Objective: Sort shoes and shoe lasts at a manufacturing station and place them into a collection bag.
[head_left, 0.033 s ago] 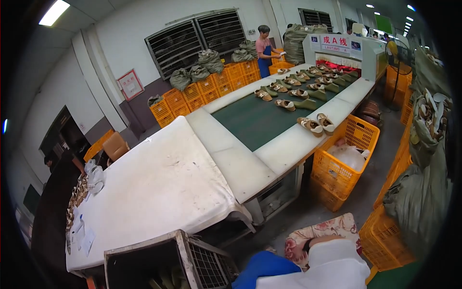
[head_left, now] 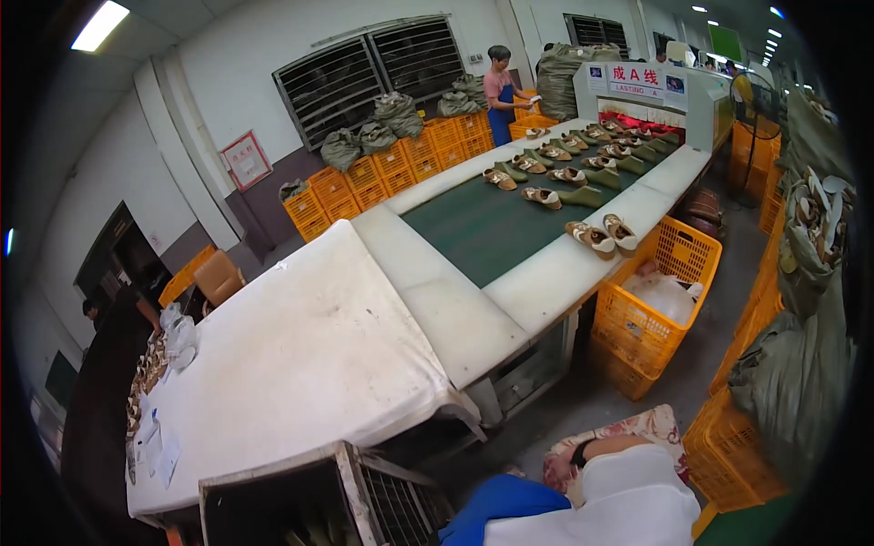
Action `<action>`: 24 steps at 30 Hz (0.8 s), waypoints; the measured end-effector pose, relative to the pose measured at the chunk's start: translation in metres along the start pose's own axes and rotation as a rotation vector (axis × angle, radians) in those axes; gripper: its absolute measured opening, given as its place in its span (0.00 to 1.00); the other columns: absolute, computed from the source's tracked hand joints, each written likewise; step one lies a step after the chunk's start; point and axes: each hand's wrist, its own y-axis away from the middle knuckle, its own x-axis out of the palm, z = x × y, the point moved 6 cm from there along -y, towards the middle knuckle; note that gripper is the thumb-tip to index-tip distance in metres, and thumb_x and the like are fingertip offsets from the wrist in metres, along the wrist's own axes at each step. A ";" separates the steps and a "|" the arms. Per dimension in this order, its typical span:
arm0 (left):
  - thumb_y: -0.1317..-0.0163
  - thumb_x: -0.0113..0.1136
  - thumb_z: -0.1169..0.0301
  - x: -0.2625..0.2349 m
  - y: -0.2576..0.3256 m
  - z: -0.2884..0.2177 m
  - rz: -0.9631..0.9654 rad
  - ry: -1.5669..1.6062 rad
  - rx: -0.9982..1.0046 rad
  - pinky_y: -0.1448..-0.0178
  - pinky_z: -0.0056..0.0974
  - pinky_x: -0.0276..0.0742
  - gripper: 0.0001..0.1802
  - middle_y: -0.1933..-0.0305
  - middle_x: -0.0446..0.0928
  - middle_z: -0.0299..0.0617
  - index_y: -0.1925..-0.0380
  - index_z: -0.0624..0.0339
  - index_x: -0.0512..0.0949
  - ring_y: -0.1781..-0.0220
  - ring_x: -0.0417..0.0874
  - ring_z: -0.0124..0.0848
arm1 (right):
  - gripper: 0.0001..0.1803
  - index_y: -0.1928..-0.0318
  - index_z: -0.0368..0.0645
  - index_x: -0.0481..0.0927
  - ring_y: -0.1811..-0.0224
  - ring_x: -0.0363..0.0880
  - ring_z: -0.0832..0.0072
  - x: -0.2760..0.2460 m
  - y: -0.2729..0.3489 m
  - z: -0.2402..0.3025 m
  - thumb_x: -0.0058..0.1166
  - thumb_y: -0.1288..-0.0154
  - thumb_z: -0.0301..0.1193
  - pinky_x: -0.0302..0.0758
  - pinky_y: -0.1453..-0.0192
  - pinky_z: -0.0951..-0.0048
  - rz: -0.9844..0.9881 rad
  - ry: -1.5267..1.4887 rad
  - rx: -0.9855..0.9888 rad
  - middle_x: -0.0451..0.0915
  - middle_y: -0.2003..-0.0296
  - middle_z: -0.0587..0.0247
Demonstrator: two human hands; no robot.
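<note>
At the lower right, my right arm leaves a white sleeve (head_left: 637, 482) and bends across a floral cushion (head_left: 660, 432), with a dark band at the wrist. My right hand (head_left: 559, 470) is beside the cushion, partly behind blue cloth (head_left: 510, 510). Its fingers are too hidden to make out, and whether it grips the cushion does not show. My left hand is out of the picture. Just left of the blue cloth stands a wire-sided crate (head_left: 396, 500) with dim greenish things inside.
A white-covered table (head_left: 291, 346) adjoins a green conveyor (head_left: 464, 241) bearing brown-and-white shoes (head_left: 542, 197) and green shoe lasts (head_left: 581, 197). Two shoes (head_left: 590, 237) sit on its pale ledge. Orange crates (head_left: 655, 318) and sacks line the right. A person (head_left: 501, 96) in a blue apron stands beyond.
The whole view has shifted slightly. A bit more of my right wrist and its dark band shows beside the cushion.
</note>
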 end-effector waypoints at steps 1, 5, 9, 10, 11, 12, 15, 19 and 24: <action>0.42 0.58 0.67 -0.006 -0.026 -0.005 0.000 0.002 0.011 0.58 0.44 0.72 0.25 0.66 0.74 0.53 0.44 0.58 0.68 0.65 0.75 0.46 | 0.16 0.63 0.42 0.82 0.71 0.77 0.65 -0.019 -0.005 -0.001 0.44 0.43 0.36 0.75 0.65 0.64 0.017 0.045 -0.029 0.82 0.70 0.59; 0.42 0.59 0.68 -0.009 -0.122 -0.034 -0.029 0.026 0.090 0.54 0.44 0.72 0.26 0.58 0.75 0.57 0.44 0.63 0.68 0.58 0.76 0.51 | 0.12 0.68 0.44 0.84 0.61 0.80 0.54 -0.245 0.038 0.071 0.49 0.52 0.30 0.76 0.56 0.59 -0.791 0.345 0.364 0.81 0.65 0.51; 0.41 0.57 0.67 0.013 -0.208 -0.036 0.076 0.107 0.187 0.49 0.46 0.71 0.25 0.54 0.75 0.59 0.44 0.59 0.68 0.52 0.76 0.52 | 0.15 0.61 0.45 0.81 0.58 0.78 0.57 -0.346 0.074 0.082 0.46 0.48 0.32 0.74 0.54 0.60 -1.074 0.240 0.377 0.81 0.63 0.55; 0.41 0.57 0.66 0.019 -0.228 -0.032 0.088 0.134 0.207 0.48 0.46 0.71 0.24 0.54 0.75 0.58 0.44 0.59 0.68 0.52 0.76 0.52 | 0.15 0.61 0.45 0.81 0.58 0.78 0.57 -0.348 0.077 0.086 0.46 0.48 0.32 0.74 0.54 0.60 -1.076 0.237 0.393 0.81 0.63 0.55; 0.40 0.56 0.65 0.025 -0.252 -0.028 0.104 0.160 0.229 0.48 0.46 0.71 0.24 0.54 0.75 0.58 0.44 0.58 0.68 0.51 0.76 0.51 | 0.15 0.60 0.44 0.80 0.57 0.78 0.57 -0.347 0.080 0.093 0.46 0.47 0.33 0.74 0.53 0.61 -1.065 0.214 0.334 0.81 0.63 0.55; 0.40 0.55 0.65 0.034 -0.280 -0.024 0.195 0.039 0.251 0.46 0.46 0.71 0.24 0.53 0.75 0.59 0.44 0.59 0.68 0.51 0.75 0.52 | 0.15 0.59 0.44 0.80 0.57 0.78 0.57 -0.348 0.082 0.096 0.47 0.46 0.34 0.73 0.53 0.61 -1.054 0.188 0.276 0.81 0.62 0.55; 0.40 0.54 0.67 0.042 -0.340 -0.047 0.295 0.168 0.394 0.45 0.46 0.71 0.24 0.51 0.74 0.59 0.44 0.61 0.68 0.49 0.75 0.53 | 0.16 0.58 0.45 0.80 0.57 0.78 0.57 -0.310 0.096 0.055 0.48 0.47 0.34 0.74 0.54 0.62 -0.839 0.270 0.301 0.81 0.61 0.53; 0.42 0.56 0.68 0.072 -0.394 -0.076 0.435 0.141 0.465 0.44 0.46 0.71 0.25 0.51 0.74 0.61 0.44 0.62 0.68 0.48 0.74 0.54 | 0.21 0.53 0.45 0.79 0.56 0.79 0.60 -0.294 0.180 0.002 0.50 0.49 0.33 0.74 0.53 0.63 -0.742 0.008 0.669 0.81 0.60 0.55; 0.43 0.57 0.67 0.112 -0.436 -0.085 0.505 0.097 0.484 0.47 0.46 0.72 0.26 0.52 0.75 0.62 0.45 0.63 0.68 0.50 0.76 0.54 | 0.23 0.49 0.48 0.76 0.51 0.77 0.60 -0.365 0.320 -0.025 0.49 0.49 0.29 0.73 0.49 0.63 -1.098 -0.011 0.963 0.79 0.55 0.54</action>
